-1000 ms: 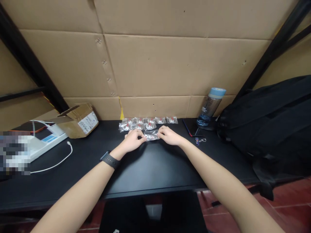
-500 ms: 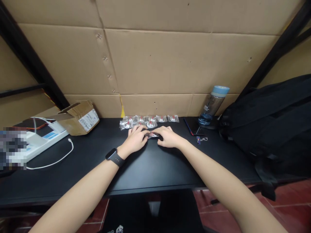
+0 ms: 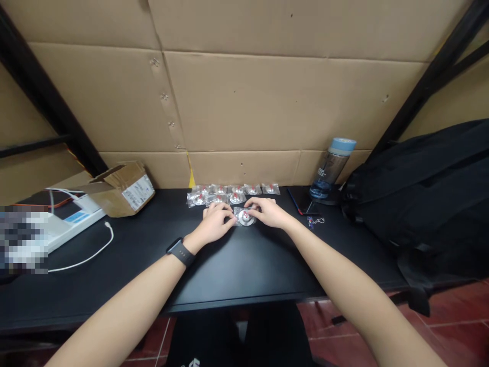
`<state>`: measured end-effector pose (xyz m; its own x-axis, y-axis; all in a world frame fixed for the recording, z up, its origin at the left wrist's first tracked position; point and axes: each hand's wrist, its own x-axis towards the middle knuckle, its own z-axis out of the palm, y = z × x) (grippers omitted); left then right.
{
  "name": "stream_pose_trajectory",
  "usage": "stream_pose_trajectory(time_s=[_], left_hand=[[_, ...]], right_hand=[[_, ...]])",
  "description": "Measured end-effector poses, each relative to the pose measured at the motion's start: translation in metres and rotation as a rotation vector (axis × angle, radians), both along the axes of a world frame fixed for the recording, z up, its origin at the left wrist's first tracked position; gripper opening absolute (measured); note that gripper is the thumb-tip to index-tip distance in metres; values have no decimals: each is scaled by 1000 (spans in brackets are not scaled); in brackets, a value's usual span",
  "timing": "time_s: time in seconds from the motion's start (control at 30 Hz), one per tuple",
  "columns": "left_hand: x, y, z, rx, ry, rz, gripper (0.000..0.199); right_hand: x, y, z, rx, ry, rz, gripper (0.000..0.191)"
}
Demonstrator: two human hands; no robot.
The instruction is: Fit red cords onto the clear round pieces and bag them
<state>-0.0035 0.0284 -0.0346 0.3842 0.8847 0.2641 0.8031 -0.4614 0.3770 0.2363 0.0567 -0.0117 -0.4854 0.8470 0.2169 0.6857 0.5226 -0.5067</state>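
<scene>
A round silver piece with a red mark, in a clear plastic packet, lies on the black table between my hands. My left hand pinches the packet's left edge between thumb and fingers. My right hand has its thumb and fingers closed on the packet's right side. Behind them, several similar packets lie in two rows near the cardboard wall.
On the left are an open cardboard box, a white power strip and a white cable. A bottle, a dark phone, a keychain and a black backpack are on the right.
The packet between my hands now shows its round silver face, which was mostly hidden before. My hands have moved slightly apart around it, and the view has shifted a little.
</scene>
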Motion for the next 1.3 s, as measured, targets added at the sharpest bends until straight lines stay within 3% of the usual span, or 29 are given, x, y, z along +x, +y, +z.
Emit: stream_pose_trajectory(time_s=[0.13,0.27,0.33,0.47,0.53,0.77,0.9,1.03,1.3], left_hand=[[1,3,-1,-17,-8,3,27],[3,4,-2,-49,-22,9,26],[4,3,-2,-61,-29,17,26],[-1,3,-1,-55,-35,4,25],[-4,4,0,-44,-49,24,24],[-12,6,3,-38,-89,17,25],[-17,8,4,-17,-110,10,27],[-22,9,4,-31,-92,15,24],[-24,6,4,-24,-139,-181,17]], right_hand=[[17,19,-4,-92,-30,-134,14],[31,43,-9,148,91,-538,26],[38,49,-10,171,108,-610,32],[51,45,-11,48,-76,-466,25],[52,38,-12,30,-147,-411,36],[24,20,-5,39,-203,-300,26],[24,21,-10,129,-176,-381,44],[30,25,-20,42,-256,-323,60],[24,22,-22,-35,-253,-165,56]])
